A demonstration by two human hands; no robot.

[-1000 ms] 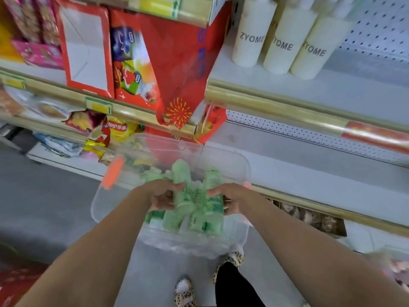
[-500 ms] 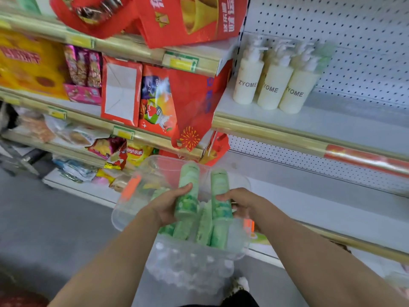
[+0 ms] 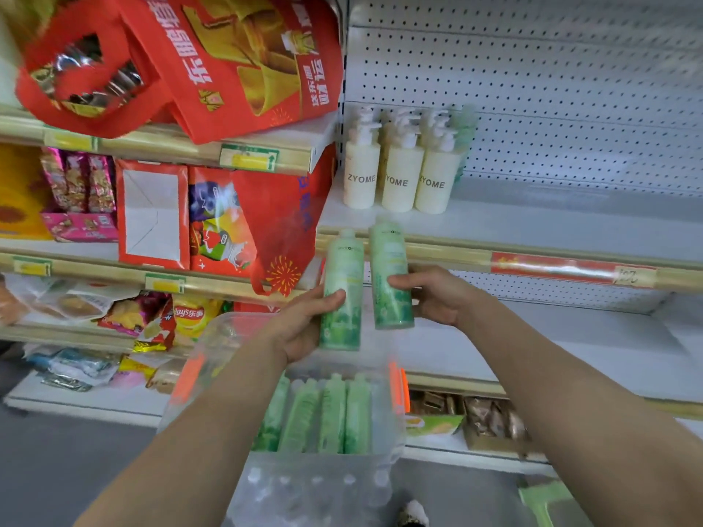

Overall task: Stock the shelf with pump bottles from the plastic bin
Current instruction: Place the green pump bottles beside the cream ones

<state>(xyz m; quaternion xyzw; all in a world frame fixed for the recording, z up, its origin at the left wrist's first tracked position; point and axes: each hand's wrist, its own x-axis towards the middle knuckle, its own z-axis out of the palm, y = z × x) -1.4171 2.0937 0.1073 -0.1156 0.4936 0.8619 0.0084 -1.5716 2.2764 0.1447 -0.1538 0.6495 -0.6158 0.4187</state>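
Now each hand, left hand [image 3: 304, 329] and right hand [image 3: 437, 298], has lifted its gripped green bottle clear of the bin [image 3: 236, 336].

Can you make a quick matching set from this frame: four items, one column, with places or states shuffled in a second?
Items:
1. left hand
2. cream pump bottles
3. clear plastic bin
4. red gift bag

States:
A. top left shelf
B. below the hands, green bottles lying inside
C. standing on the white shelf
D. holding a green bottle

Pairs: 1-D, 2-C, 3-B, 4-A
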